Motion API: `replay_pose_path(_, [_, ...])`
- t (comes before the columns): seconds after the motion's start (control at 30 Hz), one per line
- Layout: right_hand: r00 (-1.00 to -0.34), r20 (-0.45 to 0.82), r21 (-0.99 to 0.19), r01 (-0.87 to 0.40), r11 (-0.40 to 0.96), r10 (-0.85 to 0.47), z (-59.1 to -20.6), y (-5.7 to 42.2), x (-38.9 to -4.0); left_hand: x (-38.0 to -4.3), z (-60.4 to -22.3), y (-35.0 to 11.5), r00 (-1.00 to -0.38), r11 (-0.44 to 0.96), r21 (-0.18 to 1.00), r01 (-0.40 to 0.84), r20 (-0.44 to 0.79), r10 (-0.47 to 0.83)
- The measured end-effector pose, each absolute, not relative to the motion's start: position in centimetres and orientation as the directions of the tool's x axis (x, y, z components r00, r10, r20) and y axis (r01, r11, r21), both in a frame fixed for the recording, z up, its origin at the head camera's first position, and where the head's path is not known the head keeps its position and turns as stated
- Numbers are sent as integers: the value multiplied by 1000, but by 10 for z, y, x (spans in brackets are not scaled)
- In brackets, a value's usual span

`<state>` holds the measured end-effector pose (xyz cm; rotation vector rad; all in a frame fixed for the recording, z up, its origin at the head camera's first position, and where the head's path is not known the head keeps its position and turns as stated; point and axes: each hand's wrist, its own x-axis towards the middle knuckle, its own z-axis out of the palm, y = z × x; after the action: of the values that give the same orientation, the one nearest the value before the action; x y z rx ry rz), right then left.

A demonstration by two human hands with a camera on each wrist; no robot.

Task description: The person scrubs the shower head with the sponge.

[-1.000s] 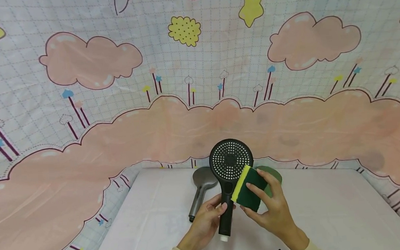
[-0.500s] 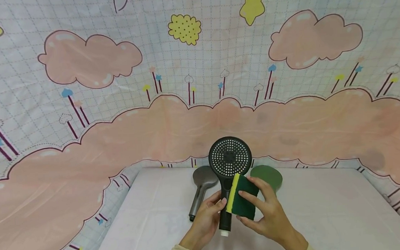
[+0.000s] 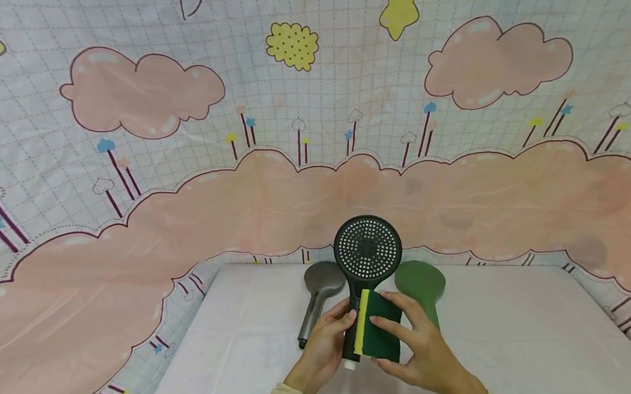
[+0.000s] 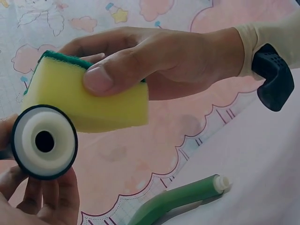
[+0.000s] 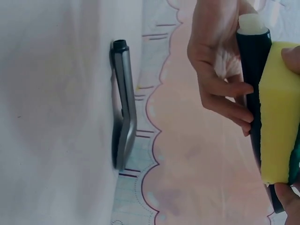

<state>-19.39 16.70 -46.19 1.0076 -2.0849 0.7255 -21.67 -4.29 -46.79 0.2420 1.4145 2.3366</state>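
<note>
My left hand [image 3: 324, 344] grips the handle of a black shower head [image 3: 367, 247], which is held up above the table with its nozzle face toward the head camera. My right hand [image 3: 425, 350] pinches a yellow and green sponge [image 3: 382, 328] between thumb and fingers. The sponge's yellow side lies against the right side of the handle, below the round head. From the left wrist, the white threaded end [image 4: 44, 140] of the handle is seen end-on beside the sponge. The right wrist view shows the sponge lengthwise along the black handle [image 5: 253, 70].
A grey shower head [image 3: 316, 299] lies on the white table [image 3: 221, 347] left of my hands. Behind my right hand lies a green shower head [image 3: 420, 281]. A patterned cloth [image 3: 316, 209] hangs behind the table's far edge.
My right hand has moved the sponge down and left, from beside the round head to along the handle. The black shower head has tilted slightly, and the green one shows more fully.
</note>
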Motion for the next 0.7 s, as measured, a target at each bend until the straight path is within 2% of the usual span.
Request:
replay_pose_path(0.13, [-453,769,-166,-822,544,-450,-462,167,-191,-218,-469,-43,-905,-416,878,-239,-46,422])
replay_pose_path(0.37, [-405,806,-146,-843,518,-432,-456,169,-196,-217,-468,-42,-908,-403,887,-227,-44,416])
replay_pose_path(0.7, [-451,816,-214,-816,536,-362,-454,174,-202,-217,-468,-41,-901,-413,885,-215,-16,433])
